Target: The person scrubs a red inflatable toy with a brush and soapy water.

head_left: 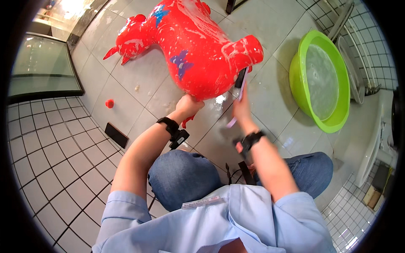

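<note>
A red inflatable animal toy [206, 55] with blue and purple star patches lies on its side on the wet tiles, streaked with white suds. My left hand [188, 106] is closed against its near end, and a narrow red piece of the toy pokes out below the fingers. In my right hand [241, 110], a little blurred, is a scrub brush [242, 86] with a lilac handle and a dark head. The brush head touches the toy beside its near right leg. Both my wrists wear black bands with small devices.
A lime-green basin [296, 76] of cloudy water stands to the right, near a white fixture [373, 147]. On the left lie a small red plug-like piece [109, 103] and a dark flat rectangular slab [116, 135]. A tiled wall [55, 156] rises at the left.
</note>
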`<state>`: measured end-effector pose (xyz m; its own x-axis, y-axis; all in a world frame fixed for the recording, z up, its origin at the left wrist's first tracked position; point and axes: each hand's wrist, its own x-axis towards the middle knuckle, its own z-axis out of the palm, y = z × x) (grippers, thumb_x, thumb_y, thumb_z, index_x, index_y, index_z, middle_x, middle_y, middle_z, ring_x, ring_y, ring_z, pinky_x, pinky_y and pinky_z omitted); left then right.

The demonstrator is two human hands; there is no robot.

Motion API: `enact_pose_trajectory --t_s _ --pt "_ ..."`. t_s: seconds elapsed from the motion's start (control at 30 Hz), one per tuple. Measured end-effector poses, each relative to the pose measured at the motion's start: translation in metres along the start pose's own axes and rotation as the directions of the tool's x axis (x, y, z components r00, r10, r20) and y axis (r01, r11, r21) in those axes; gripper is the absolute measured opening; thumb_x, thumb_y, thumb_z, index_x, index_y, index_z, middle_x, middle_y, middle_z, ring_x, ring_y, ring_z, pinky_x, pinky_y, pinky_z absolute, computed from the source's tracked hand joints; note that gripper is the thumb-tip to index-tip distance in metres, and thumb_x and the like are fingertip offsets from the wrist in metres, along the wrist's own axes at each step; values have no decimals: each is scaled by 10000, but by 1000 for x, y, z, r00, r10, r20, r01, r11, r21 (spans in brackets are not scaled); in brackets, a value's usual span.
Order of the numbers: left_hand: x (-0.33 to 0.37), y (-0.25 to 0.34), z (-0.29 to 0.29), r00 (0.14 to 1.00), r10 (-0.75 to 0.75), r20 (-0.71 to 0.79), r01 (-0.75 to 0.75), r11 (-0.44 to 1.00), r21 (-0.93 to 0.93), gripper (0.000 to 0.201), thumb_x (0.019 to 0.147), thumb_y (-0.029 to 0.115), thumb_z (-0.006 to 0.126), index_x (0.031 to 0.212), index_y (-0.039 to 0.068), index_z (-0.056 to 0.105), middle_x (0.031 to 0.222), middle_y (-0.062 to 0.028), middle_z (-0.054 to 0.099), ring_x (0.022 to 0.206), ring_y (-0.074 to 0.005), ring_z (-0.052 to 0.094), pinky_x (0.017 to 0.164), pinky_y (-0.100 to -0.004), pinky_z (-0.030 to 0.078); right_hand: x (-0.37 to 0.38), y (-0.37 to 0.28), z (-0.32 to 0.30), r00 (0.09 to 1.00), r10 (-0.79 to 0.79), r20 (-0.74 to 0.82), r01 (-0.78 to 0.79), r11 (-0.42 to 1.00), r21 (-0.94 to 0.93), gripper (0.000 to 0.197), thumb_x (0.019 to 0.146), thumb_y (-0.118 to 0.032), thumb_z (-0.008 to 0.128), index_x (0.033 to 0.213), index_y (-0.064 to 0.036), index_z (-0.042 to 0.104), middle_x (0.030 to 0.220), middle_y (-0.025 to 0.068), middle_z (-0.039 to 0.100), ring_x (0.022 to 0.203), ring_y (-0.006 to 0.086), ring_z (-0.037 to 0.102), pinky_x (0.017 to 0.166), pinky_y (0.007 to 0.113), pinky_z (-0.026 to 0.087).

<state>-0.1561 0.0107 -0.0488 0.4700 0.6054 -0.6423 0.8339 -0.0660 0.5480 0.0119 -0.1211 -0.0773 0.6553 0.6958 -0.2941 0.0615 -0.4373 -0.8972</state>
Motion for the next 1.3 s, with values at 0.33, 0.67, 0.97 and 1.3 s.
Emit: enact_pose_trajectory --t_s 0.33,0.67,0.97,1.3 --pt "0 0 -5 998 56 21 -58 990 126 295 750 284 580 910 38 603 717 -141 635 686 -297 632 613 -390 493 65 -79 -42 945 250 211 -251 968 -24 728 804 9 437 1470 -193 222 1273 201 537 986 322 603 819 351 469" --pt "0 -1 3 998 66 17 -68 987 148 297 741 295 563 871 40 639 778 -164 654 759 -325 644 673 -402 513 4 26 -1 998 64 -3 -64 995 80 785 792 43 354 1478 -287 163 670 49 484 409 127 410 352 275 355" --pt "16 2 11 981 150 124 -165 979 119 321 721 307 563 844 23 648 771 -181 652 749 -337 641 688 -408 513 43 -16 -12 999 -31 -14 27 975 -220 806 755 23 421 1485 -168 139 1274 202 527 859 391 626 730 447 482" --pt "12 -6 39 917 380 125 -359 919 -160 270 769 271 603 834 10 586 705 -160 639 690 -286 655 653 -393 518 -86 -31 -20 903 -430 -9 405 857 -318 559 895 -108 434 1434 -73 288 1117 274 583 776 393 622 666 403 491"
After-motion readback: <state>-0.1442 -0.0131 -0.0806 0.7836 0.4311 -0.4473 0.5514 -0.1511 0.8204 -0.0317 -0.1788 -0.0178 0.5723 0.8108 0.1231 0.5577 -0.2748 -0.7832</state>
